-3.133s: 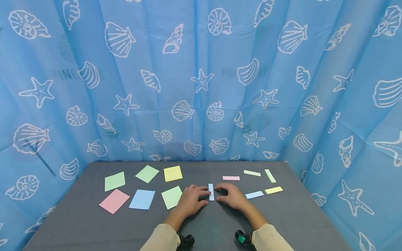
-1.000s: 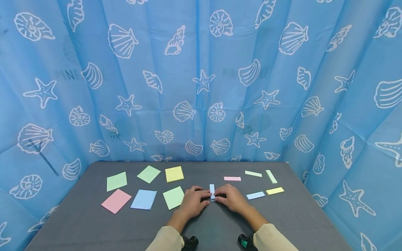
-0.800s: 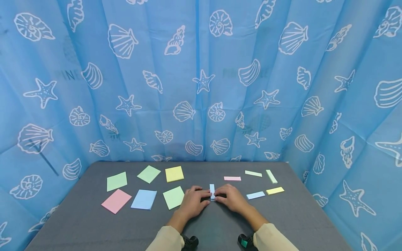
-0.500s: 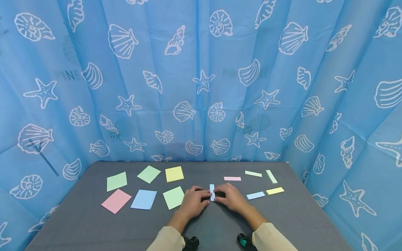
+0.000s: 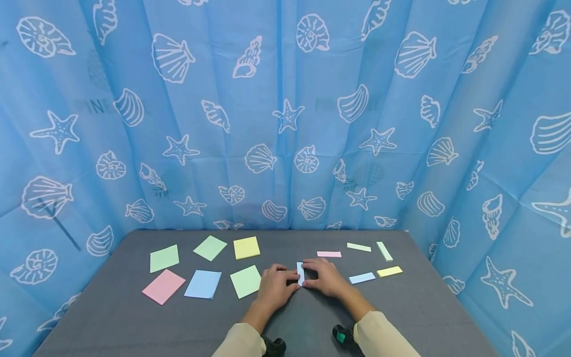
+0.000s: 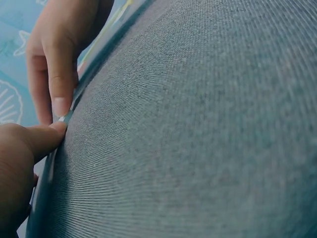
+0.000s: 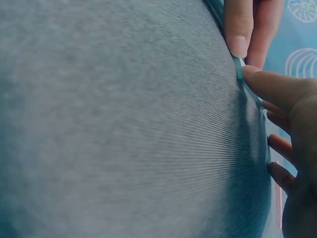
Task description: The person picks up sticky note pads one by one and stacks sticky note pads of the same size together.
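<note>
A narrow light blue sticky note pad lies upright at the middle of the table between both hands. My left hand holds its left edge, index fingertip on the pad and thumb close to the near end. At the right edge my right hand grips it, index finger toward the far end and thumb by the near corner. The left wrist view shows the thumb of the left hand almost meeting the right thumb. In the right wrist view, curled fingers of the right hand reach the table surface.
Square sticky note pads, among them a pink one, a blue one and a yellow one, lie to the left. Narrow pads, including a pink one and a yellow one, lie to the right. A shell-patterned blue curtain hangs behind.
My right hand moved left from beside the narrow blue pad to its edge, fingertips first together near the near end, then spread along the right side. The left hand hardly moved.
</note>
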`<control>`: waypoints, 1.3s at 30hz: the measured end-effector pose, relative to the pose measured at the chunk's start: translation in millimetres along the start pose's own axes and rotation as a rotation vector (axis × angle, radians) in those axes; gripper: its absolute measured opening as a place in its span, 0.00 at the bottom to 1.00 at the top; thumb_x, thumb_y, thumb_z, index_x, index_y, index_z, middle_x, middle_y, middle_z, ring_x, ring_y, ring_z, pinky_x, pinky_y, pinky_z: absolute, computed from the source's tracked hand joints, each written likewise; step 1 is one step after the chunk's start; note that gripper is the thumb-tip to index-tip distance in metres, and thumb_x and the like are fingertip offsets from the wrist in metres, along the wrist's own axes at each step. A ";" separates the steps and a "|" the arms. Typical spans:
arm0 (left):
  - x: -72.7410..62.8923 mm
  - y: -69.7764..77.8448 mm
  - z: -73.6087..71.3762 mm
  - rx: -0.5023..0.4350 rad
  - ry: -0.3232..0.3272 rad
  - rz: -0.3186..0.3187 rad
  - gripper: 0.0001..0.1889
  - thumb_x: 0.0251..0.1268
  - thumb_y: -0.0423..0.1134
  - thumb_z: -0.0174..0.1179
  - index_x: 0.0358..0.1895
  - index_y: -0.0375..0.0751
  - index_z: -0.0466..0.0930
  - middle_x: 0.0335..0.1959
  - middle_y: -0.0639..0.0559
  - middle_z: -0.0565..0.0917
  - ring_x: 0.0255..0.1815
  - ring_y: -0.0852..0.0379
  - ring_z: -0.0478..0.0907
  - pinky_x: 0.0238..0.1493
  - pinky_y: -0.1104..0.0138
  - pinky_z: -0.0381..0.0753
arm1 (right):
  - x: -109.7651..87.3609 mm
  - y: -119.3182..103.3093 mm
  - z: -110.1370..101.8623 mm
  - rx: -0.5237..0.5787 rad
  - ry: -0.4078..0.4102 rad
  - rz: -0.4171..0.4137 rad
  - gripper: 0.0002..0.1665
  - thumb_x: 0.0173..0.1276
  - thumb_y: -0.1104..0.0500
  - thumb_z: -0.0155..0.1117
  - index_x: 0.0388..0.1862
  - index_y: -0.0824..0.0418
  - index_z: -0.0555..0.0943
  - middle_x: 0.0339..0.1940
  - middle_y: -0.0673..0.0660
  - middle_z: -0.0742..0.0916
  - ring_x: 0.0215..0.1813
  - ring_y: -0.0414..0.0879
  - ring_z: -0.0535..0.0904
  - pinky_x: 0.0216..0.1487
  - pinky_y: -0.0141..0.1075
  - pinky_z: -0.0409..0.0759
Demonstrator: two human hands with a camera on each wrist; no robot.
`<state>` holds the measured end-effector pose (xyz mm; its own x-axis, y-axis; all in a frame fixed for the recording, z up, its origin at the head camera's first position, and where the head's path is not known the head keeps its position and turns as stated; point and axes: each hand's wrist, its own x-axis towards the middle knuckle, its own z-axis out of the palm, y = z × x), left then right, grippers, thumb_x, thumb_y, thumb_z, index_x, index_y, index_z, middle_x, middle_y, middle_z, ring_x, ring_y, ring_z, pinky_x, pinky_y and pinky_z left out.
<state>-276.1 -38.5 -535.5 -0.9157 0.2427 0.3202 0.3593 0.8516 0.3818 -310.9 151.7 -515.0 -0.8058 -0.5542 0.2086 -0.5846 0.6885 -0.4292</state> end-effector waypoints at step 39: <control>-1.6 4.6 1.2 0.045 0.012 -0.023 0.15 0.57 0.51 0.70 0.49 0.60 0.88 0.48 0.63 0.85 0.56 0.53 0.74 0.57 0.53 0.70 | -5.7 -1.4 -25.4 -0.003 0.058 0.138 0.21 0.57 0.59 0.74 0.49 0.65 0.84 0.47 0.60 0.86 0.54 0.59 0.79 0.56 0.58 0.71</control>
<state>-273.3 -34.3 -535.3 -0.9213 0.2174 0.3223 0.3295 0.8768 0.3501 -307.9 165.7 -493.2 -0.8828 -0.4261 0.1977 -0.4677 0.7580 -0.4547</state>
